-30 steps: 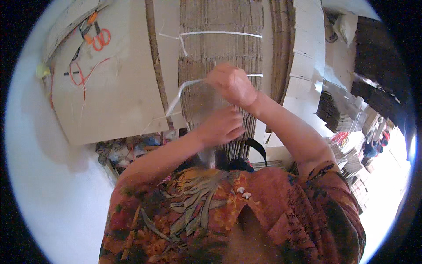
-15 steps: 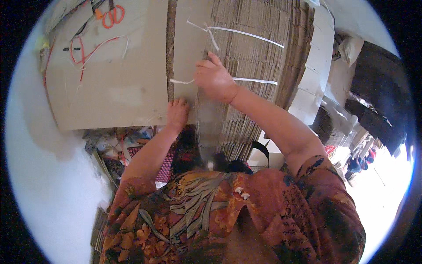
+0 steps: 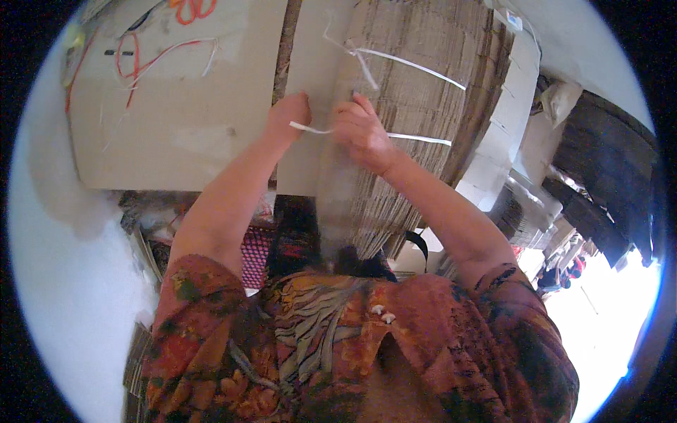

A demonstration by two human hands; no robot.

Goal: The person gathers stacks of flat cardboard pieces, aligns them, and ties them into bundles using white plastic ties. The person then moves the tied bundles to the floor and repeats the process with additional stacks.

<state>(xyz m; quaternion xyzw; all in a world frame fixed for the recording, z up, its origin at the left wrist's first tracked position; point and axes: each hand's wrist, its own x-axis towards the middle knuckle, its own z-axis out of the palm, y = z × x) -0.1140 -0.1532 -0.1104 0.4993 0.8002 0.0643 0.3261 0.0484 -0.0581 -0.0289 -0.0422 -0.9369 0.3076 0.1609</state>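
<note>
A tall stack of flat cardboard sheets (image 3: 416,92), its corrugated edges upward, lies in front of me. Two white straps cross it. My right hand (image 3: 363,134) is closed on the nearer white strap (image 3: 422,139) at the stack's left side, and the strap's loose end sticks out leftward. Beside that end my left hand (image 3: 290,113) is curled closed above the pale board; what its fingers hold, if anything, is hidden. The farther white strap (image 3: 412,65) is knotted, with loose tails at its left end.
At left a wide cardboard surface (image 3: 183,141) carries red and white cords (image 3: 134,70) and orange-handled scissors (image 3: 194,10). Below it is clutter with a pink mesh piece (image 3: 255,254). More cardboard (image 3: 486,162) stands to the right, near dark sheets (image 3: 599,155) and a bright opening.
My left hand has risen from the board's near edge to beside the strap's loose end, and its fingers have curled. My right hand stays at the strap. The view has shifted slightly.
</note>
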